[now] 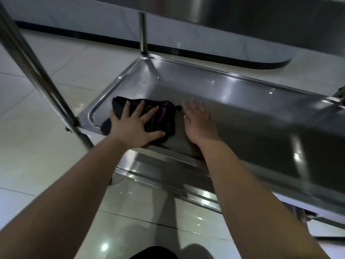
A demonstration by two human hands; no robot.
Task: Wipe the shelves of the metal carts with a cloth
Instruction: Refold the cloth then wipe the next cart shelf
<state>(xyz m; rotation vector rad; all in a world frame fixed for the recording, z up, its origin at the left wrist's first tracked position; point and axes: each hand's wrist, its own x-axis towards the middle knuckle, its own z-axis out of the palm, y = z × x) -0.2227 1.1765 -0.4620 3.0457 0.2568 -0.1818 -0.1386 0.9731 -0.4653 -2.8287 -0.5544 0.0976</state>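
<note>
Pole (pixel 37 75) slants up from the shelf's (pixel 242 101) near left corner, above pale floor tiles (pixel 28 161). Cloth (pixel 166 120), dark with purple streaks, lies bunched at the shelf's left end, close to the raised rim. Left hand (pixel 134 126) presses flat on it, palm down, fingers straight and spread. A second pole (pixel 143 30) rises from the shelf's far left corner. Right hand (pixel 199 124) is just right of the cloth over bare shelf, fingers straight and close together, holding nothing; whether it touches the metal I cannot tell.
</note>
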